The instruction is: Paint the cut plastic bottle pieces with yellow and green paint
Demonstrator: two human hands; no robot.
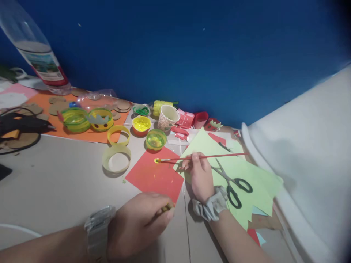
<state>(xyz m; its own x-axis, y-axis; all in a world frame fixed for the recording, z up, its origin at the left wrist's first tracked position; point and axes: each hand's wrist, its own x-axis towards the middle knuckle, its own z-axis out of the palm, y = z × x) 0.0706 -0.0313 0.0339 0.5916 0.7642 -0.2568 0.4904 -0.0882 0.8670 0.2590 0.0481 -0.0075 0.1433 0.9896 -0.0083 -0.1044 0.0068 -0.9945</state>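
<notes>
My right hand pinches the red handle of a thin paintbrush. Yellow paint covers the brush tip, which is over a sheet of red paper. Near that sheet's lower edge, my left hand is closed; a bit of yellow-green shows between its fingers, too hidden to name. Behind the red paper stand an orange-red cup of yellow paint, a green-yellow cup and a small cup of green paint. Black-handled scissors lie on light green paper beside my right wrist.
A tape roll and a yellow ring lie left of the red paper. Farther left are striped green-yellow rings, a glue gun and a tall plastic bottle. A patterned paper cup stands near the blue wall.
</notes>
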